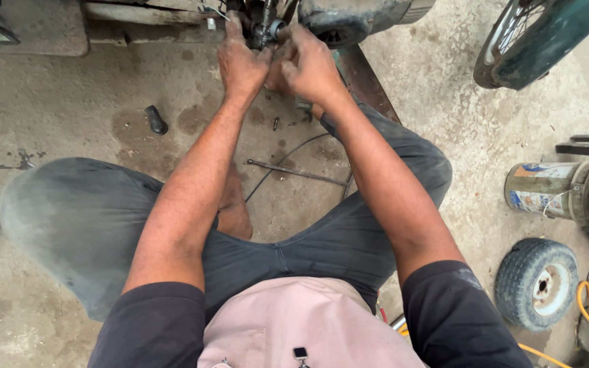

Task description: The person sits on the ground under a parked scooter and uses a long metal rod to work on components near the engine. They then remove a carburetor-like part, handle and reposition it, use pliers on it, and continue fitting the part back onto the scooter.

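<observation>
The person is squatting on a stained concrete floor (pixel 69 88) and reaching forward with both arms to a small dark metal fitting with a round silvery end (pixel 267 28), which is sitting at the top edge of the view on the underside of a machine. The fitting is lying straight ahead of the body, between the two hands and slightly beyond them, with its long axis running roughly up and away from the person; how it is fixed is hidden.

The left hand (pixel 241 60) is curling around the fitting's left side, fingers closed against the metal. The right hand (pixel 311 65) is pressing in from the right, fingers bent and bunched at the same spot; whether it is gripping the fitting or a small part on it cannot be told. The two hands are touching each other at the thumbs, and both are about equally near the fitting.

A thin grey metal rod (pixel 298 174) is lying on the floor between the knees, and a short black rubber grip (pixel 156 120) is lying well to the left. A small black-tyred wheel with a white hub (pixel 537 283) and a dented, worn paint tin (pixel 553 189) are resting to the right.
</observation>
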A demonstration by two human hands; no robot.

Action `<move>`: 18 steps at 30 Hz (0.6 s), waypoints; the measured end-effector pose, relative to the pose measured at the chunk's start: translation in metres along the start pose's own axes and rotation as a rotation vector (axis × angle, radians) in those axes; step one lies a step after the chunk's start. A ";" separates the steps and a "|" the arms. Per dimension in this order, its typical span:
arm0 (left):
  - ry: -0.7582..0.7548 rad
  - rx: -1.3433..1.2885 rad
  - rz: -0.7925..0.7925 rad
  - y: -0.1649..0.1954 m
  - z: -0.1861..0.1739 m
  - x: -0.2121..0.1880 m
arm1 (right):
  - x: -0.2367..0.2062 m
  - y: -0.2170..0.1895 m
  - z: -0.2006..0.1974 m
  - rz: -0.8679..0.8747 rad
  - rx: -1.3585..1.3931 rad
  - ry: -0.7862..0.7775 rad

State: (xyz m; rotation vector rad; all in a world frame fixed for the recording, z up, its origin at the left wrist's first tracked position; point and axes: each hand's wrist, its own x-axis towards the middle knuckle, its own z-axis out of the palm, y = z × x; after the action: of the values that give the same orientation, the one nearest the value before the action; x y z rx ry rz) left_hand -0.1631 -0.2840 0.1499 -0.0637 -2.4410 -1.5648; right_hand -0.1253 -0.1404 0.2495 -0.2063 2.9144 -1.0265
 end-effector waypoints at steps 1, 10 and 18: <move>0.017 0.003 0.045 -0.001 0.000 0.000 | 0.000 0.000 -0.002 0.126 0.176 -0.072; -0.008 -0.027 0.083 -0.010 0.001 0.000 | -0.091 0.018 -0.002 -0.338 -0.482 0.261; -0.038 -0.014 0.012 0.000 -0.003 0.001 | -0.066 0.023 -0.024 -0.452 -0.448 0.138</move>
State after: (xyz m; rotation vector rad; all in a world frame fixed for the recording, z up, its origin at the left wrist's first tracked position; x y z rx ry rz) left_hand -0.1631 -0.2866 0.1512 -0.1110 -2.4543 -1.5896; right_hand -0.0649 -0.0987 0.2541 -0.8744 3.2656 -0.4002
